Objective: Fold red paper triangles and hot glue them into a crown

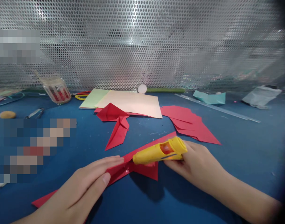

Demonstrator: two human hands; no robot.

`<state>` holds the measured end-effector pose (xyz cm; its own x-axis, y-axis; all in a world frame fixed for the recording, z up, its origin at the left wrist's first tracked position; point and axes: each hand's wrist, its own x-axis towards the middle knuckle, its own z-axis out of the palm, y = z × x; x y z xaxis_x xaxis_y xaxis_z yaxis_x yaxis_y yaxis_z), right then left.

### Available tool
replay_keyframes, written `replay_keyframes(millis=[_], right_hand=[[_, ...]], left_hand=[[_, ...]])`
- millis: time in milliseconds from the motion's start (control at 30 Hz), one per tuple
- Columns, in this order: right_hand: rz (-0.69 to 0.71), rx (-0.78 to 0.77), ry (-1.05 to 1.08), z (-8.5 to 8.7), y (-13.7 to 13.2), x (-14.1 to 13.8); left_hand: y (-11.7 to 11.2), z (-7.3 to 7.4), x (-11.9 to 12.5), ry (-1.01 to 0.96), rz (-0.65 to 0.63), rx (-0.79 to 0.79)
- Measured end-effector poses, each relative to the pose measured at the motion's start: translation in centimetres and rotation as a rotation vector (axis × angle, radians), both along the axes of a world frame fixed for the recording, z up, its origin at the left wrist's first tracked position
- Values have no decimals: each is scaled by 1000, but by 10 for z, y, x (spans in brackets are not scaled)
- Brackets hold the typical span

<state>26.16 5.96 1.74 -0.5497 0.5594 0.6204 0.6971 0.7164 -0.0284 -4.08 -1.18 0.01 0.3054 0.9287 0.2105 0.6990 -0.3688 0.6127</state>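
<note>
My right hand (196,165) is wrapped round the grip of a yellow glue gun (149,154). The gun's nozzle points left into the fold of a long red folded paper (144,172), where a small shiny spot shows. Whether the nozzle touches the paper I cannot tell. My left hand (88,180) grips the same paper left of the nozzle, fingers along the upper edge and thumb on the near edge. One end of the paper pokes out beyond my left wrist. Beyond the glue gun lies another folded red paper piece (116,121), bent at an angle.
Pale paper sheets (130,101) lie at the back, with overlapping red sheets (191,121) to their right. A jar (56,90) and yellow-handled scissors (81,97) stand back left. A clear strip (217,109) lies back right. A perforated metal panel (142,46) closes off the far side.
</note>
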Motion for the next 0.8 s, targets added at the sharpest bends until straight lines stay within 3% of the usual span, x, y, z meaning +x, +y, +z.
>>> replay_keyframes(millis=[100, 400, 600, 800], right_hand=[[12, 14, -3, -1, 0, 2], [99, 21, -13, 0, -3, 1], [14, 53, -30, -2, -1, 2], [-69, 70, -22, -4, 4, 6]], left_hand=[[-3, 2, 3, 5, -2, 35], [-10, 10, 18, -35, 117, -80], [-5, 9, 11, -15, 70, -86], [-11, 14, 21, -19, 141, -80]])
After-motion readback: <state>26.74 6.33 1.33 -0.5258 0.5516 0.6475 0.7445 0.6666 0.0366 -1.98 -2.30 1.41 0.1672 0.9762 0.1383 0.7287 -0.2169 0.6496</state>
